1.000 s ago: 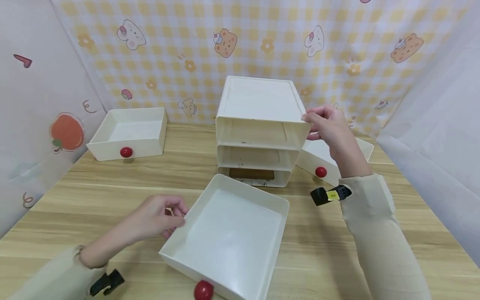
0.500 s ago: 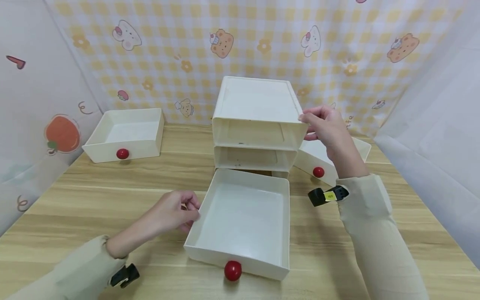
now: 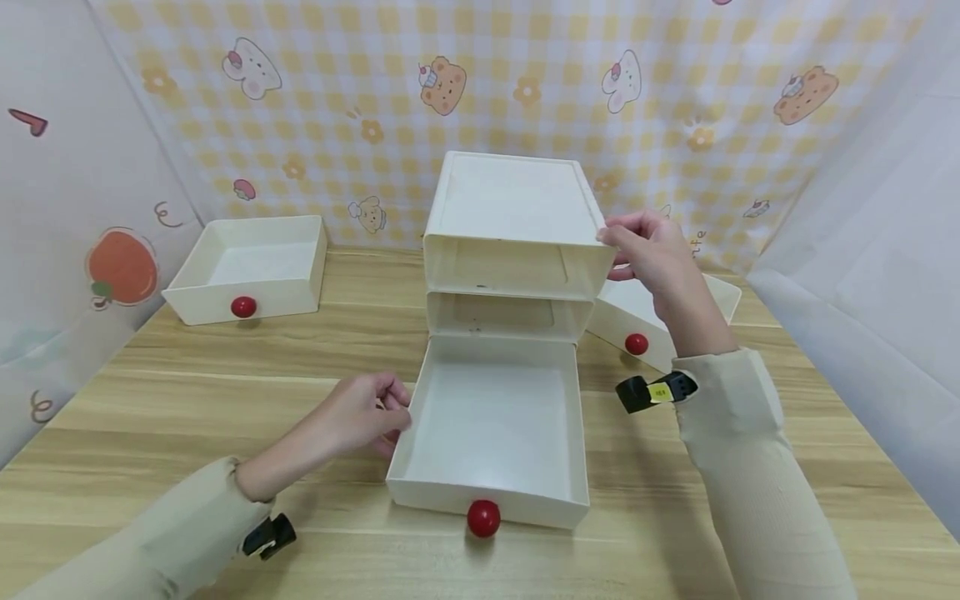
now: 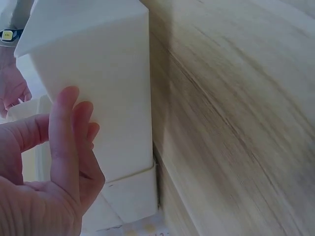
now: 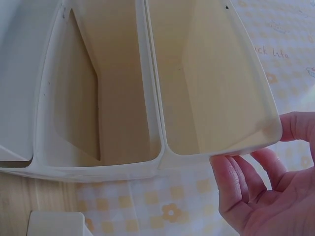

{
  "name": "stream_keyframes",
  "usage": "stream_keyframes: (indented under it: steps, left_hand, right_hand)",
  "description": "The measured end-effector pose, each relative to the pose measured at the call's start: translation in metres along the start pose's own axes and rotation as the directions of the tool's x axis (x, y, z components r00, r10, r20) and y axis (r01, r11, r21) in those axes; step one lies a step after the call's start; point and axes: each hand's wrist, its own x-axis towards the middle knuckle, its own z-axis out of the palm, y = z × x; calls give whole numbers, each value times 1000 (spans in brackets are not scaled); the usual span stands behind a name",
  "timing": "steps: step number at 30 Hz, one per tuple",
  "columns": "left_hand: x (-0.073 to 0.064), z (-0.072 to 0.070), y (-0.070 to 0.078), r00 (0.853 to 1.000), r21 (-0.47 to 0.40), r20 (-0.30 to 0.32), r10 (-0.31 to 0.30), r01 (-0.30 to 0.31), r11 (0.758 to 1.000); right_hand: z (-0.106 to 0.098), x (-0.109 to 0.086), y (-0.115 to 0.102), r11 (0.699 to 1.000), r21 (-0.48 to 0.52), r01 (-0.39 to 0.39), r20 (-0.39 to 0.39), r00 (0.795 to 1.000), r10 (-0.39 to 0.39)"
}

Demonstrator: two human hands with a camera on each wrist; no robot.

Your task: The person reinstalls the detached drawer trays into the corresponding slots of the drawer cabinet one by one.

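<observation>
A white drawer [image 3: 495, 425] with a red round knob [image 3: 483, 518] lies at the front of the white three-tier drawer cabinet [image 3: 517, 196], its back end at the lowest slot. My left hand [image 3: 367, 414] pinches the drawer's left side wall; in the left wrist view its fingers [image 4: 66, 142] lie against the outer face of that wall. My right hand [image 3: 651, 250] grips the cabinet's top right front corner, thumb on top and fingers along the side. The two upper slots stand open and show bare insides in the right wrist view.
Another white drawer [image 3: 288, 296] with a red knob sits at the back left. A third drawer [image 3: 648, 337] lies behind my right forearm, partly hidden. Behind the wooden table [image 3: 360, 533] hangs a yellow checked cloth [image 3: 517, 50].
My left hand has moved the drawer rightward and away from me, turning it straight in line with the cabinet; its back end now covers the lowest slot. My right hand keeps its grip.
</observation>
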Motion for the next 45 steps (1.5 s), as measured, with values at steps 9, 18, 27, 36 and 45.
stream_keyframes:
  steps: [9, 18, 27, 36, 45]
  left_hand:
    - [13, 6, 1, 998, -61, 31, -62, 64, 996]
    - [28, 4, 4, 997, -88, 48, -55, 59, 994]
    - [51, -3, 6, 998, -76, 39, -56, 59, 995]
    - [69, -10, 8, 999, -58, 8, -40, 41, 997]
    - [78, -10, 10, 996, -55, -27, -87, 85, 995]
  right_hand:
    - [-1, 0, 1, 1000, -4, -2, 2, 1000, 2]
    - [-1, -1, 1, 1000, -9, -6, -1, 1000, 6]
    - [-1, 0, 0, 1000, 3, 0, 5, 1000, 0]
    - [1, -1, 0, 1000, 1, -1, -4, 1000, 1]
    - [1, 1, 0, 1000, -10, -6, -2, 1000, 6]
